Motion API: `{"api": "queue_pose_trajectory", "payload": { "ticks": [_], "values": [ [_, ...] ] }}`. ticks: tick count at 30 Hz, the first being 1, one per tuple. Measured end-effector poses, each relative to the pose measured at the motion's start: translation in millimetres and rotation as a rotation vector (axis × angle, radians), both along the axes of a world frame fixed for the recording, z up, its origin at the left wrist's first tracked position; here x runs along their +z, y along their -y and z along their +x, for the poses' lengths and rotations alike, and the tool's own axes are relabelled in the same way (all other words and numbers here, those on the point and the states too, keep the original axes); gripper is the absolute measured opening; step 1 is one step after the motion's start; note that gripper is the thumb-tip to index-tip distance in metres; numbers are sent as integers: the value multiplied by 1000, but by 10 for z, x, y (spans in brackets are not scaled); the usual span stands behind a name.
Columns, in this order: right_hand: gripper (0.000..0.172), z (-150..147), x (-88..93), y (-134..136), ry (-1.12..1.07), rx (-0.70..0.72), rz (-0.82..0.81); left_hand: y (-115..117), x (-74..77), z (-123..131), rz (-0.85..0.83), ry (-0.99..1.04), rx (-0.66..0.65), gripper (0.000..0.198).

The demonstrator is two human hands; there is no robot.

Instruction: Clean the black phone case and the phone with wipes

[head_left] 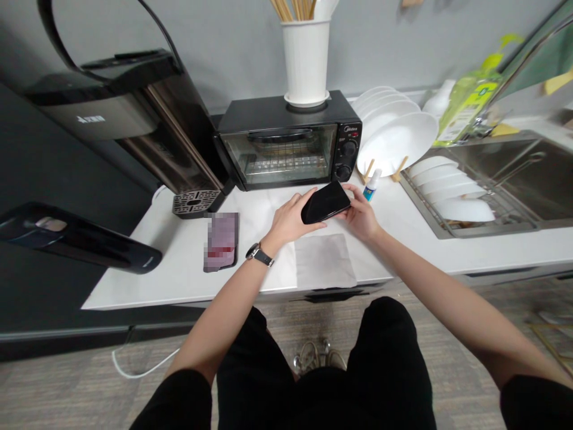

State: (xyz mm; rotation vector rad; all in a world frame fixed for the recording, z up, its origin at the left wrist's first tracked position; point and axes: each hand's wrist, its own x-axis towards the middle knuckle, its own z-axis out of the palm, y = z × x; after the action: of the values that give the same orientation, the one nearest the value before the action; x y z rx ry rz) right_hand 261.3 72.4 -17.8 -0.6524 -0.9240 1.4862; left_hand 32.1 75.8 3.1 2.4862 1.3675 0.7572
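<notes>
A black smartphone point(326, 202) with a dark screen is held above the white counter, turned at a slant. My left hand point(290, 220) grips its left end, thumb along the near edge and fingers along the far one. At its right end, my right hand point(359, 214) closes its fingers on the phone's edge. Below the phone a grey cloth point(325, 261) lies flat near the counter's front edge. Just behind my right hand stands a small spray bottle point(372, 185) with a blue label. A watch point(259, 254) is on my left wrist.
A toaster oven point(286, 149) stands behind, with a white cup point(306, 60) of chopsticks on top. Left are a dispenser machine point(147, 119), a dark cylindrical device point(80, 239) and a blurred phone-shaped item point(222, 240). Right are plates point(396, 140), bowls point(463, 209) and a sink point(505, 161).
</notes>
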Motion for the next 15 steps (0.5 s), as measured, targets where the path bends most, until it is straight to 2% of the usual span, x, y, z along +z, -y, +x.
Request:
{"api": "queue_pose_trajectory", "payload": {
  "ticks": [2,4,9,12,15],
  "values": [
    [36,-13,12,-15,51,-94,25,2,3,19,-13,1,-1,96],
    [34,-19,16,-26,100,-129,29,5,10,28,-8,0,9,93],
    [40,-11,-30,-46,227,-141,15,18,35,2,10,-9,27,90],
    [47,-5,-75,-64,288,-145,43,27,43,-5,20,-10,42,89],
    [47,-7,-93,-66,344,-151,88,33,42,5,45,7,52,86]
  ]
}}
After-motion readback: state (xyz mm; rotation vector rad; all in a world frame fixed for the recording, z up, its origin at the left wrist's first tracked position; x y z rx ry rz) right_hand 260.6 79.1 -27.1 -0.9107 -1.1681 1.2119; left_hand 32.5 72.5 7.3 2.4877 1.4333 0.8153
